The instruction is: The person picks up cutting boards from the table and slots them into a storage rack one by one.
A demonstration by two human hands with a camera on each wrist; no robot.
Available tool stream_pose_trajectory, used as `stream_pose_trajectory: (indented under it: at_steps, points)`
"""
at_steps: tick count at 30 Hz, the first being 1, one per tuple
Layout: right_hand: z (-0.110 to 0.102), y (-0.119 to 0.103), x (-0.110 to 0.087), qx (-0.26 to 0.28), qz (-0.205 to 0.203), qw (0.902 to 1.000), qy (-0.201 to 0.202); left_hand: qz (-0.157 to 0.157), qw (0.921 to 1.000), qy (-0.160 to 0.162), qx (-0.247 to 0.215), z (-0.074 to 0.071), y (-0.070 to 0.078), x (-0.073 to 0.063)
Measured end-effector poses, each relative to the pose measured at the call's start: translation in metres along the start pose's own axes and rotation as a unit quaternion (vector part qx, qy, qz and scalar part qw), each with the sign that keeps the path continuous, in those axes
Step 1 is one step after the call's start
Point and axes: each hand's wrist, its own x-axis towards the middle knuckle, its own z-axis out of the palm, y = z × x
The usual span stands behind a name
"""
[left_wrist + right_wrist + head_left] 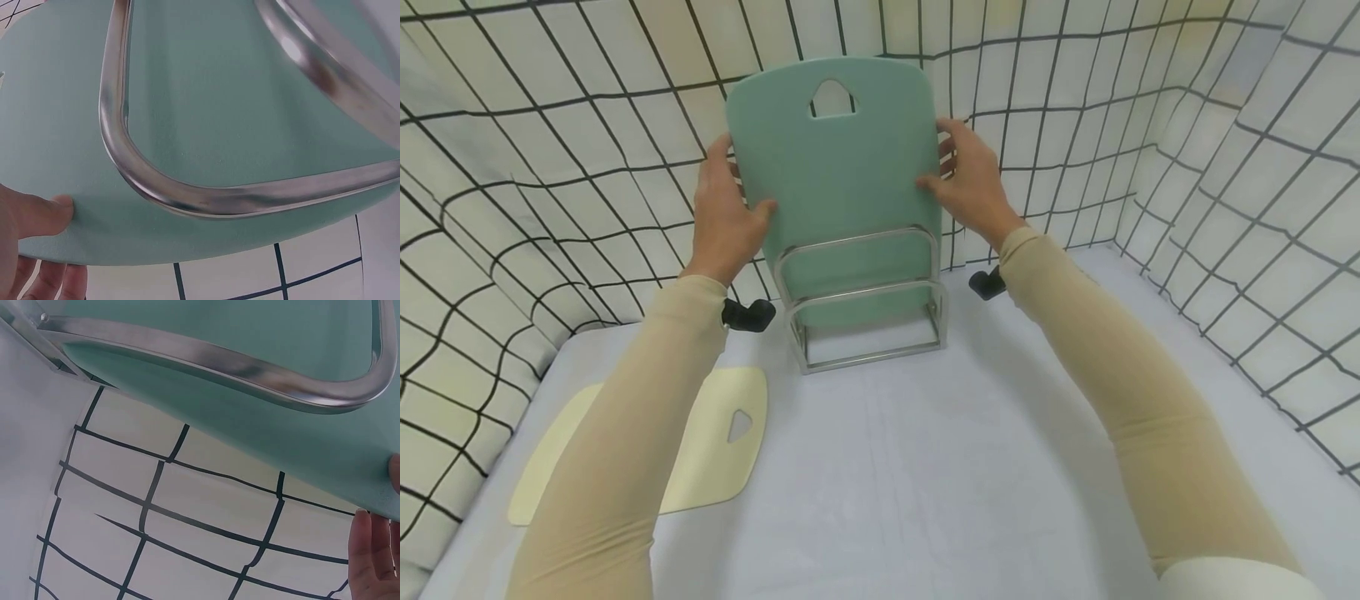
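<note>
A green cutting board (850, 175) stands upright in a metal rack (865, 292), its handle hole at the top. My left hand (726, 217) grips the board's left edge, thumb on the front face and fingers behind. On the opposite edge my right hand (973, 179) holds it the same way. In the left wrist view the left thumb (47, 214) presses the green face beside a bent metal bar (206, 200). The right wrist view has the right fingers (370, 550) at the board's edge, outside the rack's bar (250, 369).
A cream cutting board (718, 442) lies flat on the white table (925, 483) at the left, partly hidden by my left forearm. Behind the rack and along both sides hangs white cloth with a black grid (1060, 125).
</note>
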Motion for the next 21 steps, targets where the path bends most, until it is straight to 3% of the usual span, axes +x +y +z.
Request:
stream_pose_trajectory:
  at_steps: [8, 21]
  points:
    - [0.0017, -0.0015, -0.0016, -0.003, -0.010, 0.9999, 0.003, 0.003, 1.0000, -0.001, -0.002, -0.0037, -0.0026, -0.0030]
    - [-0.0007, 0.0028, -0.0078, 0.008, -0.007, 0.9996, 0.025, 0.006, 0.9995, -0.030, -0.003, -0.0102, -0.0026, -0.0042]
